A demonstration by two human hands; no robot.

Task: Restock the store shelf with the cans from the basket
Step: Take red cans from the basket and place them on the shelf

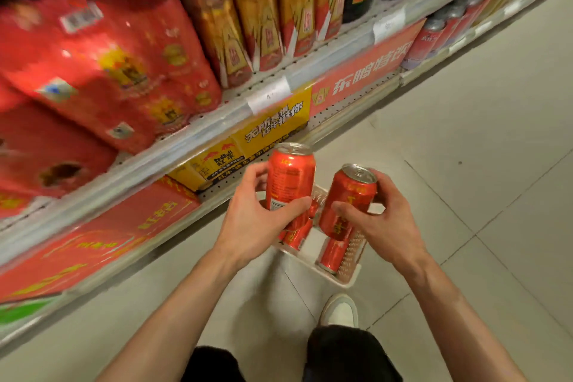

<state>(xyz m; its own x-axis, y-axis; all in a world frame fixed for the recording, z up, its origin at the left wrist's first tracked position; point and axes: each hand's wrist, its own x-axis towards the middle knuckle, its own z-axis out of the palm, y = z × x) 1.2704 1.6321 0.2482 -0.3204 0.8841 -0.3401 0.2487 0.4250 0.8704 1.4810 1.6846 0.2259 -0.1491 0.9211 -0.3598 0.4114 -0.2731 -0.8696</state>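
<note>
Left hand (259,220) is grasping one red can (290,178) upright, fingers wrapping its lower half; right hand (383,223) is gripping a second red can (348,201), tilted. Both cans are hanging above the white basket (350,276) on the floor, where more cans (331,253) are lying, near the store shelf (198,133).

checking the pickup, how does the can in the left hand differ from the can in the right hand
The can in the left hand stands nearly upright and sits higher; the can in the right hand tilts and sits lower. The left hand wraps the lower half, the right hand grips nearer the top. Both are red with silver tops, held above the basket.
</note>
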